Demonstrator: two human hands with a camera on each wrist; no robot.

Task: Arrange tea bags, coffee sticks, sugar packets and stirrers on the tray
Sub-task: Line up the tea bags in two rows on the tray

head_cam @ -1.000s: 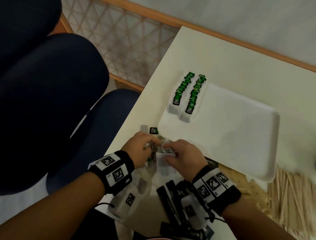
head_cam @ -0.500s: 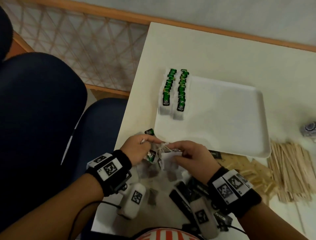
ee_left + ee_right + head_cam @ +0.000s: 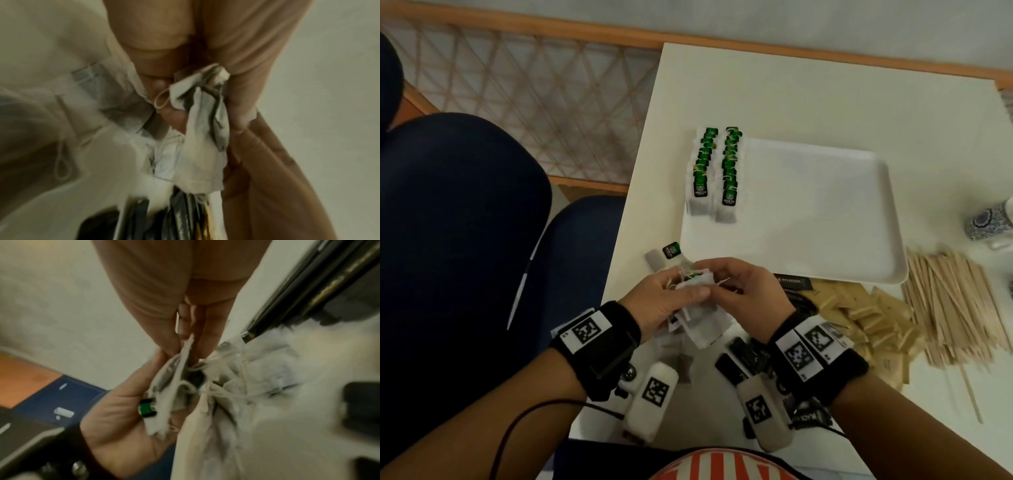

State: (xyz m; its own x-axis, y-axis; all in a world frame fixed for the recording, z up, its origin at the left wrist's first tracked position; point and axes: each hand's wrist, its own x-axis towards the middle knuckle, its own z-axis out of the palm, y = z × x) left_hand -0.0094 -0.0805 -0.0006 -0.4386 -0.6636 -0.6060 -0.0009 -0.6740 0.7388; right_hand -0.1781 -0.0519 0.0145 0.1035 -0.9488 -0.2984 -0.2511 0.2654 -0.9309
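Left hand (image 3: 661,301) clutches tea-bag bunch (image 3: 697,308) | right hand (image 3: 751,291) pinches one bag | tray (image 3: 825,270) at 1 o'clock | limp, light, strings tangle: hold paper edge

Your way onto the tray (image 3: 825,212) lies open right of the tea bags (image 3: 717,171); stirrers (image 3: 955,305) crowd its right.

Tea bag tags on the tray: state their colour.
Green with black lower ends, on the tea bag tags lined along the tray; clearest in the head view.
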